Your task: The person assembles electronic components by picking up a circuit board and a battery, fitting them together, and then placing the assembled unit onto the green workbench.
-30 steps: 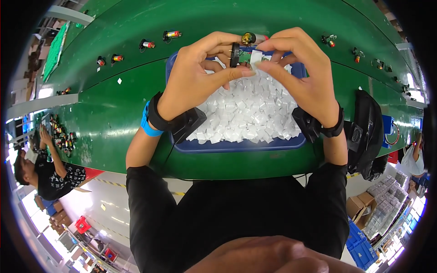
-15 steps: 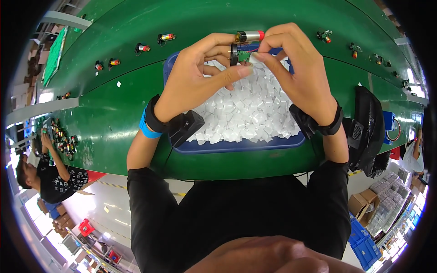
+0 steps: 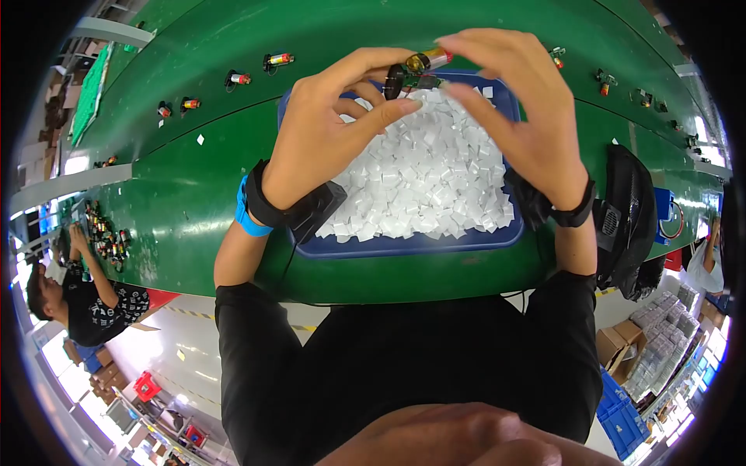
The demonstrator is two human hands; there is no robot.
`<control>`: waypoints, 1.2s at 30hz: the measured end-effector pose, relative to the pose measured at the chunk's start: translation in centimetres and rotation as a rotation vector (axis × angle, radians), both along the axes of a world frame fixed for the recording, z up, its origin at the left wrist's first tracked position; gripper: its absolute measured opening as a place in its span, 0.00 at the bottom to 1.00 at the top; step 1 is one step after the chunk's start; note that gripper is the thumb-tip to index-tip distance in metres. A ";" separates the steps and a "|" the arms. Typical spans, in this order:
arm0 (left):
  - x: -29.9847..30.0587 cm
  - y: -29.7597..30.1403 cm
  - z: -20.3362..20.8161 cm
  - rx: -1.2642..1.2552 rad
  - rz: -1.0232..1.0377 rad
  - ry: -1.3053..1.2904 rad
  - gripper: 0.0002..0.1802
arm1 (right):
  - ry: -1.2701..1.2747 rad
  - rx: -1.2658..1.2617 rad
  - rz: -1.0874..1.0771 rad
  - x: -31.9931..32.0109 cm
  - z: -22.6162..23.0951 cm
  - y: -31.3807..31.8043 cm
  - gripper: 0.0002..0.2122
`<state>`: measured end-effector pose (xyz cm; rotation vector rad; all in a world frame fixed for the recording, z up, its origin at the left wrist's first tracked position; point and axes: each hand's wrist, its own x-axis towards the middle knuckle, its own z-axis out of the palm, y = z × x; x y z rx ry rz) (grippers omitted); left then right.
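My left hand grips a small electronic assembly above the far side of a blue tray. It has a black round part, a small green circuit board and a shiny cylindrical battery with a red end. My right hand is open beside the assembly, thumb and fingers apart around its right side. The fingertips are near the battery's red end; whether they touch it I cannot tell. Loose white square pieces fill the tray.
Several similar assemblies stand along the table's far side, left and right. A black bag lies to the right of the tray. At the far left, a person handles a cluster of assemblies. Cartons stand at the lower right.
My right hand has let go of a white square piece at the board, opened and drawn back to the right. The assembly has tilted slightly in my left hand.
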<state>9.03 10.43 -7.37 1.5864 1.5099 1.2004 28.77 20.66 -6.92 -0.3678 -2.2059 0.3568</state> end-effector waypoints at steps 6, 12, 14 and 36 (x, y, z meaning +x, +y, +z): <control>0.3 -0.4 0.8 -0.093 -0.039 -0.083 0.20 | 0.019 0.133 0.041 -0.2 -0.9 0.2 0.17; -0.9 -0.1 1.0 -0.245 -0.176 -0.285 0.20 | -0.040 -0.017 0.155 0.2 -1.1 -0.5 0.16; -0.9 -0.3 1.2 -0.313 -0.227 -0.358 0.21 | -0.057 -0.037 0.167 0.2 -1.1 -0.5 0.16; 0.5 -1.0 0.6 -0.299 -0.227 -0.397 0.20 | 0.049 0.187 0.022 -0.3 -1.6 -2.0 0.10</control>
